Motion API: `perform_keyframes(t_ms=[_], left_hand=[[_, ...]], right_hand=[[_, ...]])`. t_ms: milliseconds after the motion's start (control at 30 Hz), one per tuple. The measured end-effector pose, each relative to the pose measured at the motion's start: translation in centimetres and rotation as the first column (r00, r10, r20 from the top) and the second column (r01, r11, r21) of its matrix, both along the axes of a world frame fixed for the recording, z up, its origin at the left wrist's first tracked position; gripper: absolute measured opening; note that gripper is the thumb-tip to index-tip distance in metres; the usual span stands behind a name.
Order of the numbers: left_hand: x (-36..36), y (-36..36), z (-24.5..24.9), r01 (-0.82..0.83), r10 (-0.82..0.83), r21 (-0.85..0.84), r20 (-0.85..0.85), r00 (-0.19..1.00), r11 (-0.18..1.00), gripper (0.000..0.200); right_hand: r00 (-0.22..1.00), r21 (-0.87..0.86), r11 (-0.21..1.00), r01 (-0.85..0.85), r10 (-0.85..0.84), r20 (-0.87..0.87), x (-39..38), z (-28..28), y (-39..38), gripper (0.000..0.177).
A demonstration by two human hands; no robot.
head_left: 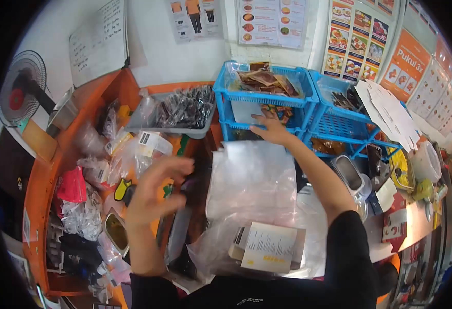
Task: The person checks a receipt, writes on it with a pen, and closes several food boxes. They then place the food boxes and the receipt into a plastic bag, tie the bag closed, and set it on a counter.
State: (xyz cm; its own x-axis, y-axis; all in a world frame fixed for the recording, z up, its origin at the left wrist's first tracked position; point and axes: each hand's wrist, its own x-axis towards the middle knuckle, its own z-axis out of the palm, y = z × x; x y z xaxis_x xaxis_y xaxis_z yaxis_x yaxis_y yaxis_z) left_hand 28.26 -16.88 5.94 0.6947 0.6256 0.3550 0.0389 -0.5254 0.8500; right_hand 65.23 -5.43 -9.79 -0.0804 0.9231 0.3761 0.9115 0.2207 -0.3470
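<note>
My right hand [273, 130] reaches to the front of the middle tier of a stacked blue basket [221, 85], fingers stretched out. Close behind the fingers lie a white sheet [242, 112] and colourful packets [283, 114]. My left hand [159, 193] hovers in the air at the left, a little blurred, its fingers apart and nothing between them. Between my arms lies a stack of clear plastic bags [252, 180]. Nearer my body, an opened cardboard box [273, 248] rests on more clear plastic.
Brown sachets [270, 82] fill the top basket. A grey tub [200, 131] of black wrapped items stands to its left. Loose bags and a pink bag [72, 186] crowd the left side. At the right are metal containers [347, 172] and white cardboard sheets [386, 110]. A fan [22, 88] is far left.
</note>
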Motion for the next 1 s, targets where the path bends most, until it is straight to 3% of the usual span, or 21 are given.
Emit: perform_keyframes(t_ms=[33, 67, 100, 200, 267, 300, 333, 400, 467, 533, 567, 600, 633, 667, 700, 733, 767, 833, 900, 967, 1000], left_hand=[[2.5, 2.1, -1.8, 0.035, -0.013, -0.201, 0.107, 0.994, 0.979, 0.049], [4.9, 4.5, -3.5, 0.088, -0.054, -0.288, 0.125, 0.991, 0.954, 0.041], [6.9, 6.5, -5.3, 0.058, -0.046, -0.339, 0.044, 0.998, 0.939, 0.033], [11.8, 10.8, -11.3, -0.114, 0.097, -0.367, -0.065, 0.993, 0.923, 0.026], [14.1, 13.9, -15.7, -0.28, 0.303, -0.346, 0.011, 0.953, 0.895, 0.024], [15.3, 15.5, -17.5, -0.376, 0.426, -0.335, 0.089, 0.9, 0.864, 0.025], [16.5, 16.6, -18.5, -0.383, 0.438, -0.344, 0.095, 0.894, 0.857, 0.025], [18.2, 17.7, -19.1, -0.718, 0.697, 0.014, 0.227, 0.681, 0.696, 0.03], [18.9, 18.0, -19.2, -0.765, 0.738, 0.04, 0.237, 0.632, 0.643, 0.031], [19.3, 19.4, -20.3, -0.802, 0.765, 0.073, 0.258, 0.589, 0.593, 0.033], [19.1, 20.6, -21.6, -0.794, 0.764, -0.051, 0.315, 0.563, 0.606, 0.031], [19.0, 20.8, -21.6, -0.77, 0.764, -0.17, 0.368, 0.53, 0.615, 0.029], [19.1, 20.7, -21.9, -0.693, 0.736, -0.293, 0.442, 0.512, 0.658, 0.026], [18.9, 20.3, -22.3, -0.694, 0.736, -0.289, 0.439, 0.515, 0.659, 0.026], [18.8, 19.8, -22.4, -0.65, 0.705, -0.308, 0.47, 0.531, 0.695, 0.025], [18.8, 19.5, -22.4, -0.602, 0.673, -0.326, 0.501, 0.544, 0.729, 0.023], [18.6, 19.5, -22.2, -0.6, 0.671, -0.323, 0.496, 0.551, 0.732, 0.023], [18.0, 19.6, -22.4, -0.741, 0.663, 0.122, 0.369, 0.651, 0.66, 0.019], [18.9, 18.8, -21.2, -0.761, 0.685, 0.032, 0.412, 0.601, 0.648, 0.019], [20.6, 17.9, -19.4, -0.73, 0.713, -0.235, 0.534, 0.454, 0.641, 0.016], [20.9, 18.1, -19.2, -0.733, 0.719, -0.242, 0.531, 0.449, 0.636, 0.016]], right_hand=[[1.0, 0.015, 1.0, -0.008, 0.008, -0.005, -0.5, -0.2, 1.5, 0.056], [0.997, -0.149, 0.986, 0.079, -0.075, 0.033, -1.0, -0.2, 2.6, 0.059], [0.985, -0.307, 0.937, 0.168, -0.149, 0.086, -1.4, 0.0, 3.6, 0.063], [0.994, -0.454, 0.886, 0.093, -0.06, 0.088, -1.9, 0.9, 4.6, 0.068], [0.994, -0.359, 0.93, 0.083, -0.053, 0.094, -2.9, -0.7, 3.4, 0.065], [0.984, -0.059, 0.998, 0.004, 0.006, 0.179, -3.5, -2.0, 2.5, 0.06], [0.961, 0.238, 0.965, -0.109, 0.041, 0.274, -4.1, -3.1, 1.8, 0.056], [0.949, 0.224, 0.952, -0.21, 0.143, 0.283, -5.5, -3.5, -0.4, 0.051], [0.93, 0.216, 0.929, -0.299, 0.233, 0.284, -5.8, -2.7, -1.2, 0.047], [0.894, 0.016, 0.902, -0.432, 0.43, -0.123, -4.4, -1.6, -0.2, 0.041], [0.926, 0.233, 0.936, -0.263, 0.313, -0.212, -4.0, -1.9, 0.7, 0.036], [0.925, 0.236, 0.935, -0.266, 0.317, -0.211, -3.8, -1.5, 1.4, 0.036], [0.988, 0.303, 0.953, -0.017, 0.063, -0.14, -3.7, -1.2, 2.0, 0.037], [0.974, 0.381, 0.896, 0.226, -0.206, -0.091, -3.5, -1.0, 2.5, 0.038], [0.973, 0.38, 0.896, 0.231, -0.209, -0.098, -3.0, -0.7, 3.2, 0.038], [0.979, 0.029, 0.978, 0.205, -0.204, -0.026, -2.4, -0.3, 3.9, 0.042], [0.984, -0.328, 0.928, 0.174, -0.172, 0.037, -2.1, -0.2, 4.2, 0.045], [0.992, -0.215, 0.968, 0.13, -0.125, 0.034, -2.3, -1.5, 4.1, 0.049], [0.996, -0.101, 0.992, 0.077, -0.072, 0.048, -2.9, -3.2, 3.7, 0.053], [0.978, 0.203, 0.974, 0.1, -0.134, 0.162, -3.7, -4.9, 3.1, 0.055], [0.978, 0.196, 0.976, 0.094, -0.128, 0.167, -4.0, -4.7, 3.1, 0.055]])
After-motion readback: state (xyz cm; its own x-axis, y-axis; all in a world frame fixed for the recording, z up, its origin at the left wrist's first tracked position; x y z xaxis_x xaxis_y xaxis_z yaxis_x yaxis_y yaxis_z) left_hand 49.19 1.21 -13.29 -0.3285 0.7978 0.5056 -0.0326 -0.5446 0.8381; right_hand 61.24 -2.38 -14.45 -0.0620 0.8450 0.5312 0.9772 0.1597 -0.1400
